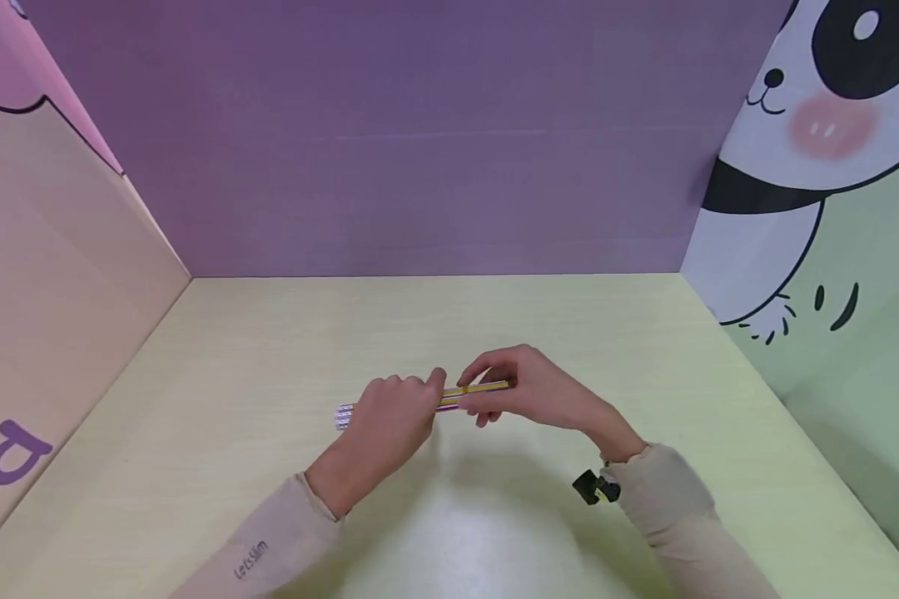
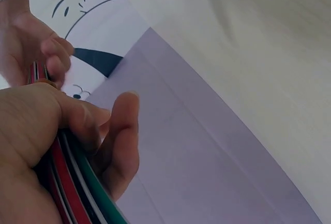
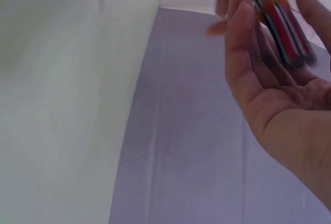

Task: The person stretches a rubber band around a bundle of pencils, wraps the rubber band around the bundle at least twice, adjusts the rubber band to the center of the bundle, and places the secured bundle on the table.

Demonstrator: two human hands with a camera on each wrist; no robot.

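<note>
A bundle of striped pencils (image 1: 450,403) lies across my left hand (image 1: 394,422), whose fingers wrap round its middle. Its silvery end (image 1: 342,417) sticks out to the left. Red, green, dark and white stripes show on the pencils (image 2: 72,182) in the left wrist view. An orange rubber band (image 3: 275,1) circles the bundle near its right end. There my right hand (image 1: 528,388) pinches at the band with thumb and fingertips, its other fingers curved beneath the pencil ends. Both hands are held above the table (image 1: 285,333).
A purple panel (image 1: 434,150) stands along the table's back edge. To the right is a green wall with a panda picture (image 1: 817,108), to the left a pink and beige wall (image 1: 60,274). A small black object (image 1: 596,487) sits at the right sleeve cuff.
</note>
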